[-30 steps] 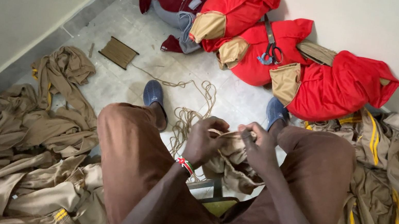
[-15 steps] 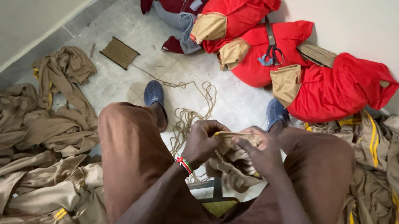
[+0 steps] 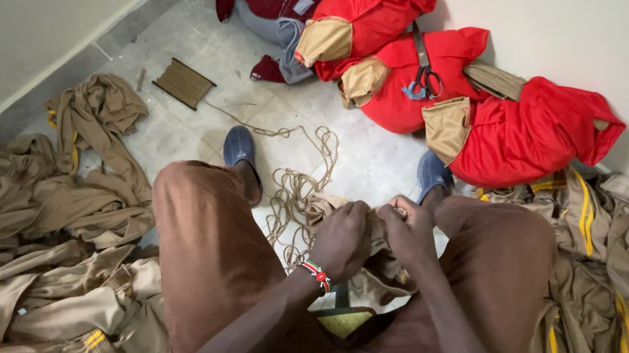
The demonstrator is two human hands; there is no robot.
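between the knees, the left hand and right hand have drawn together, both now clenched on the bunched khaki cloth; the cord lies slack just beyond them, so the bundle looks gathered.

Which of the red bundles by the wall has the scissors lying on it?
The middle red bundle: the scissors with blue handles lie on top of it. The upper red bundle and the right red bundle carry none.
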